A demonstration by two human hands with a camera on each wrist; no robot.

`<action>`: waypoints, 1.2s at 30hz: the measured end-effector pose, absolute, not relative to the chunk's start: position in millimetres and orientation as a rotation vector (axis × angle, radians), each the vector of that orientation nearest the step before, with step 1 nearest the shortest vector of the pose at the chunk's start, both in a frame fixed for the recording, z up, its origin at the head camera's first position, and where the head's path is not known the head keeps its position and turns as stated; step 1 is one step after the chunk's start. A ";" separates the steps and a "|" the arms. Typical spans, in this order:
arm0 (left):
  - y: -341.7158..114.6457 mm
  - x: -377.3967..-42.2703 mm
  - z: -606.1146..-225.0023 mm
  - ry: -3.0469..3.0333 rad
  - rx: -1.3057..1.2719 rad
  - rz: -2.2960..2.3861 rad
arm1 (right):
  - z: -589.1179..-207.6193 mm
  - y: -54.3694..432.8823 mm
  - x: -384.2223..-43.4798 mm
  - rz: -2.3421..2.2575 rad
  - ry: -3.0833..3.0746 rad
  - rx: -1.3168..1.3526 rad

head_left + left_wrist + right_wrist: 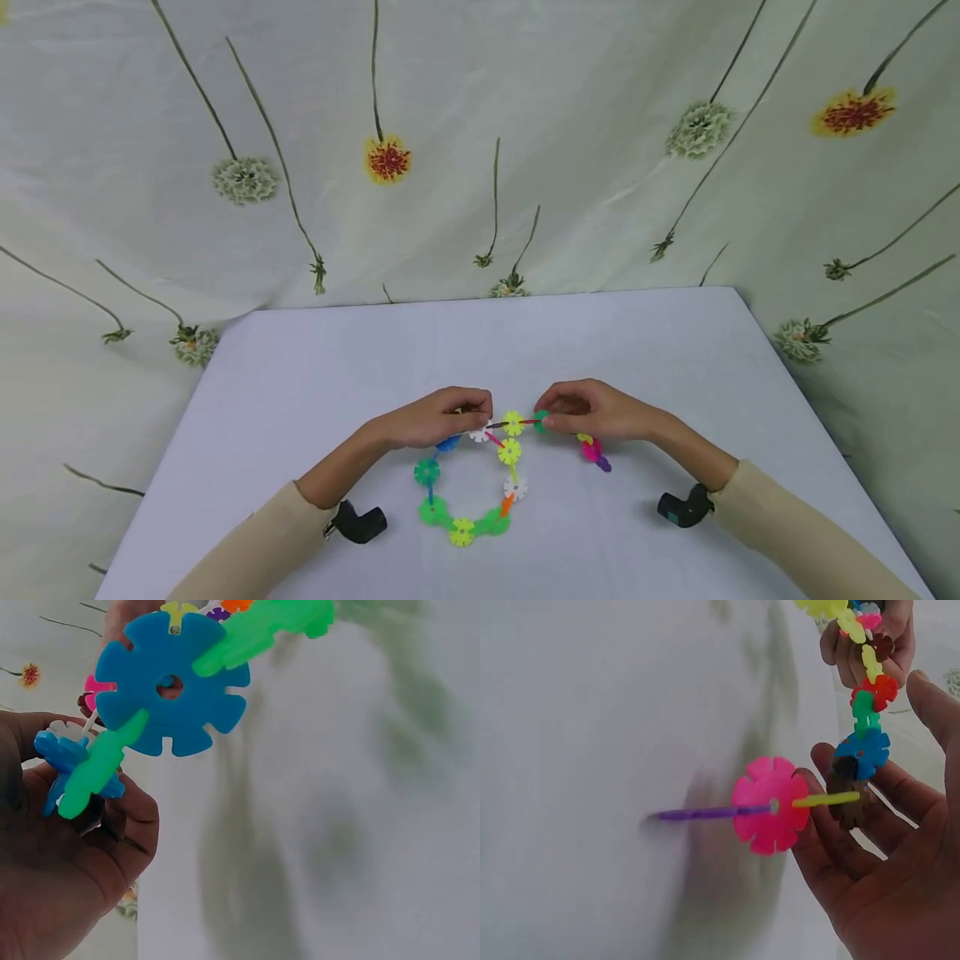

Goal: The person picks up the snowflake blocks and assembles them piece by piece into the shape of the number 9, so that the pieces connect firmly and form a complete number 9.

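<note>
Interlocking notched plastic discs form a loop (462,532) with a chain running off its far side. My left hand (442,415) grips that far side by a white disc (480,435); a large blue disc (131,675) and a green one (262,630) show near it in the left wrist view. Loosely curled, my right hand (600,408) holds the chain near a green disc (541,419). In the right wrist view its fingers lie behind a brown disc (847,810), the thumb apart from it. The chain ends in a pink disc (765,829) and a purple one (697,814).
A white-covered table (360,350) lies under both hands. Behind it hangs a flower-printed cloth (450,83). Black wrist-worn devices (360,525) project inward from both sleeves.
</note>
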State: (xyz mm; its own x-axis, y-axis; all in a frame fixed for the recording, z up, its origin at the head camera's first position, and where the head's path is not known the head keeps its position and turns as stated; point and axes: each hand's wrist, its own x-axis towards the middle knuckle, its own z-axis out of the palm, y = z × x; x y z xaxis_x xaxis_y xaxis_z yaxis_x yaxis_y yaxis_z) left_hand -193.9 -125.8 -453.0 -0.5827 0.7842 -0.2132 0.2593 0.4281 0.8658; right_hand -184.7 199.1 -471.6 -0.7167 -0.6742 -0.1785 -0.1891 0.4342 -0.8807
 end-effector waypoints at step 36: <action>-146.4 -203.7 -468.8 2.141 0.365 1.698 | -455.7 202.2 -199.5 -1.576 2.118 -0.251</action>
